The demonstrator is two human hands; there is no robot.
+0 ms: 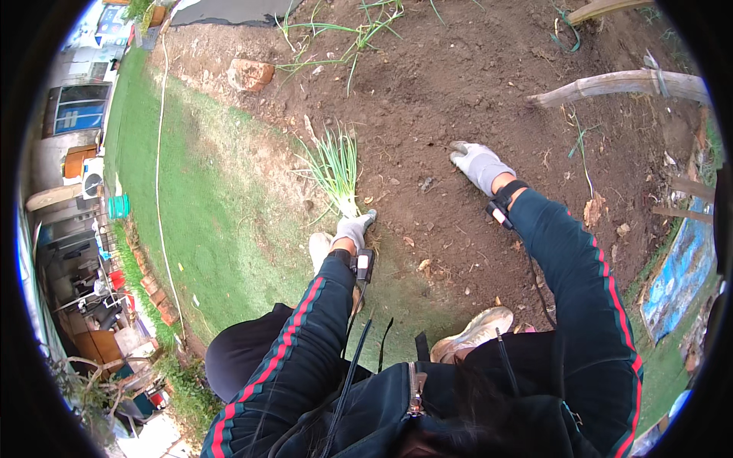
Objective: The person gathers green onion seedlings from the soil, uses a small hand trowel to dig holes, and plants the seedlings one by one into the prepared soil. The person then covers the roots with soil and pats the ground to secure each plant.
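Note:
My left hand, in a pale glove with grey fingertips, grips a bunch of green onions low down near the white stems. The green leaves fan out away from me, and some roots show beside the hand. My right hand, gloved the same way, reaches forward to the brown soil. Its fingertips are at the surface by a small dark hollow. Whether anything sits between those fingers is hidden by the glove and the angle.
A brick and sprawling green onion plants lie farther up the bed. Wooden poles jut in from the right. Green artificial turf borders the soil on the left, crossed by a pale hose. My shoe stands at the soil's edge.

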